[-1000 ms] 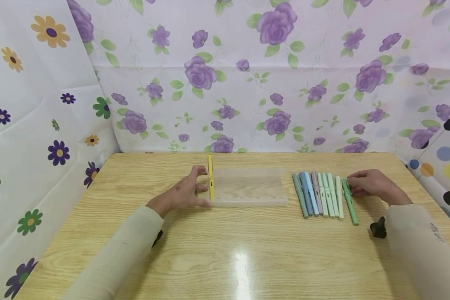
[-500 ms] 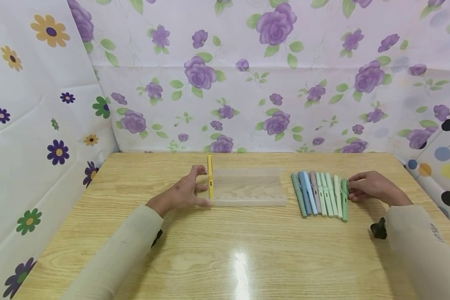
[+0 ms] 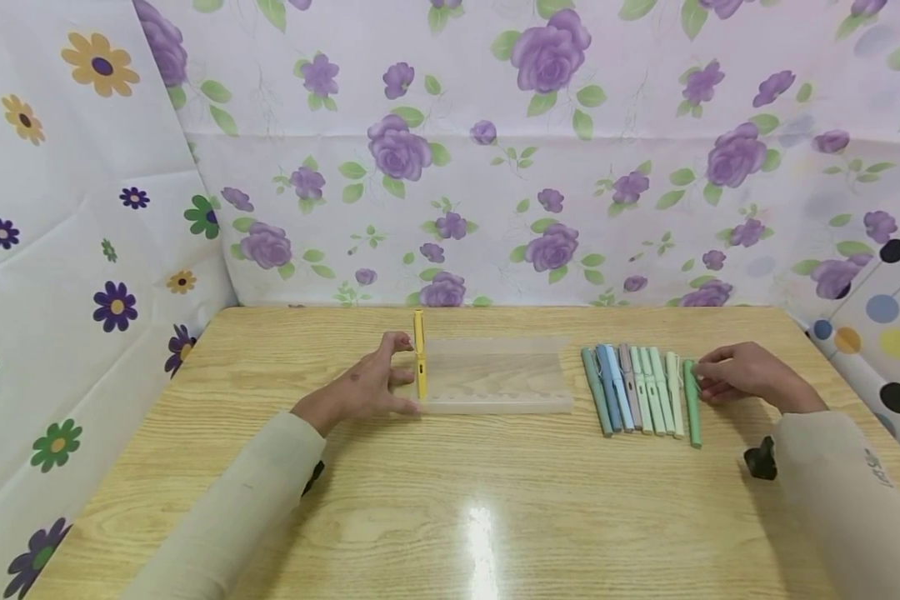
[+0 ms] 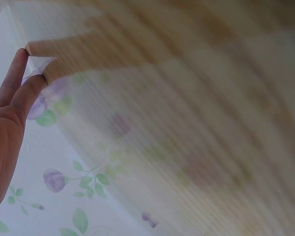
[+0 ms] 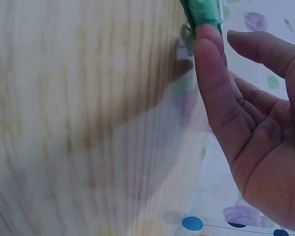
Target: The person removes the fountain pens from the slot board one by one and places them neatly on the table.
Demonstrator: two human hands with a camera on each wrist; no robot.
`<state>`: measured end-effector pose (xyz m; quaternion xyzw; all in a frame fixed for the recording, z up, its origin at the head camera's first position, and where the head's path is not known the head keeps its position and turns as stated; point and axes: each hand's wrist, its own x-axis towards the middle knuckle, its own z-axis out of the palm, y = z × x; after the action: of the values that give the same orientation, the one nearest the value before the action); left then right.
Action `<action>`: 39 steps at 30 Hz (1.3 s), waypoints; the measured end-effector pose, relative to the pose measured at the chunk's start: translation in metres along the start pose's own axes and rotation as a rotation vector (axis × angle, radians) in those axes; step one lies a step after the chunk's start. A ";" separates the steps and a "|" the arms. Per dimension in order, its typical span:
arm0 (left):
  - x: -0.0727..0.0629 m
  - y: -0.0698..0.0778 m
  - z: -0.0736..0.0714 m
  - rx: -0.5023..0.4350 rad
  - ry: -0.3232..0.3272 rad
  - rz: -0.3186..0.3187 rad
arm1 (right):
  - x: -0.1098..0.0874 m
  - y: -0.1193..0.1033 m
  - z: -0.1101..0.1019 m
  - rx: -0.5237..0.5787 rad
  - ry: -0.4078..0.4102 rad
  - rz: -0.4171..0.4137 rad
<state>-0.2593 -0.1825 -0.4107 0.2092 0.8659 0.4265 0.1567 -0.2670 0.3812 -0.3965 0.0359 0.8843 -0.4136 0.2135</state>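
Note:
A clear plastic pen rack (image 3: 495, 407) lies mid-table with a yellow pen (image 3: 420, 358) in its left end. My left hand (image 3: 371, 379) is spread at that end, thumb by the front corner and fingers along the left side. In the left wrist view, its fingers (image 4: 28, 93) reach down with their tips on the wooden surface. To the right, my right hand (image 3: 742, 373) touches the upper part of a green pen (image 3: 693, 408). The right wrist view has one fingertip against the green pen (image 5: 205, 11), while the thumb (image 5: 258, 45) stands apart.
Several pens lie side by side left of the green one, including a dark green pen (image 3: 597, 392), a blue pen (image 3: 611, 390), a mauve pen (image 3: 631, 387) and a cream pen (image 3: 674, 396). A flowered cloth (image 3: 450, 200) rises behind the wooden table (image 3: 390, 492).
The green pen swung from a slant to nearly straight beside the cream pen, then shifted slightly right and rolled, its clip now toward the right hand. The left hand stayed put.

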 end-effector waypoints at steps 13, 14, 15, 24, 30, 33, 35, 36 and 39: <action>0.000 0.002 -0.001 -0.020 0.003 -0.003 | 0.002 -0.003 0.003 0.040 0.015 0.006; 0.000 0.002 -0.001 -0.020 0.002 -0.003 | 0.001 -0.003 0.002 0.043 0.013 0.005; 0.000 0.002 -0.001 -0.021 0.002 -0.002 | 0.000 -0.003 0.001 0.043 0.013 0.002; -0.002 0.003 -0.001 -0.019 0.005 -0.003 | -0.009 -0.018 -0.015 0.015 0.060 -0.074; -0.002 0.002 -0.001 -0.016 0.009 -0.001 | -0.012 -0.042 -0.012 0.023 0.061 -0.116; -0.002 0.001 0.000 -0.015 0.007 0.004 | -0.014 -0.053 -0.007 0.036 0.067 -0.142; -0.002 0.000 0.000 -0.013 0.005 0.007 | -0.015 -0.060 -0.003 0.044 0.064 -0.165; -0.001 0.000 0.000 -0.013 0.004 0.009 | -0.016 -0.065 0.000 0.046 0.062 -0.173; -0.001 0.000 0.000 -0.002 0.005 0.014 | -0.018 -0.079 0.008 0.037 0.052 -0.198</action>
<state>-0.2589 -0.1831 -0.4107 0.2140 0.8643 0.4292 0.1516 -0.2669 0.3257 -0.3374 -0.0371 0.8810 -0.4480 0.1476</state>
